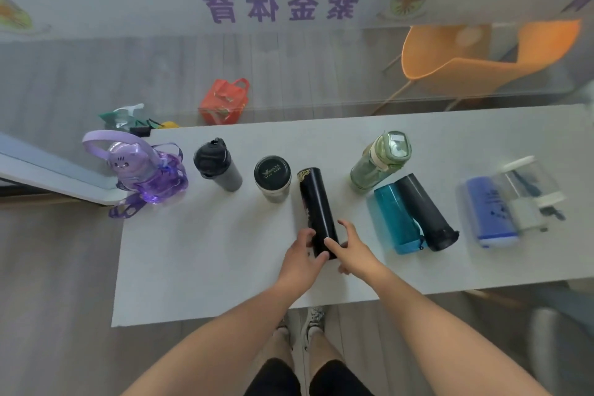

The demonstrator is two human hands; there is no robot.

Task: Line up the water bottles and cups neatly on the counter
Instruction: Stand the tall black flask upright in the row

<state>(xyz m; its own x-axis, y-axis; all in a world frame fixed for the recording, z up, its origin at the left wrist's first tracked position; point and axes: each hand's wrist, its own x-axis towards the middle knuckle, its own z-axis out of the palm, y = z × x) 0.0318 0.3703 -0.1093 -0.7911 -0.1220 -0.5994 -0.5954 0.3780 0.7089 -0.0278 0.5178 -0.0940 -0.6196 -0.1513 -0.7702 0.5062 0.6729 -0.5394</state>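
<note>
A tall black flask (315, 199) is at the middle of the white counter (205, 254). My left hand (303, 259) and my right hand (352, 251) both grip its near end. To its left stand a black-lidded cup (273, 178), a grey bottle with a black cap (217, 165) and a purple cat-shaped bottle (144, 170). A green bottle (381, 162) stands to the right. A teal bottle (397, 219), a dark grey bottle (426, 210), a blue bottle (491, 210) and a clear cup (527, 190) lie on their sides at the right.
A glass partition with purple lettering (279, 6) rises behind the counter. Beyond it are an orange chair (466, 55), an orange bag (225, 101) and a few items on the floor (128, 117). A white ledge (48, 167) meets the counter's left end.
</note>
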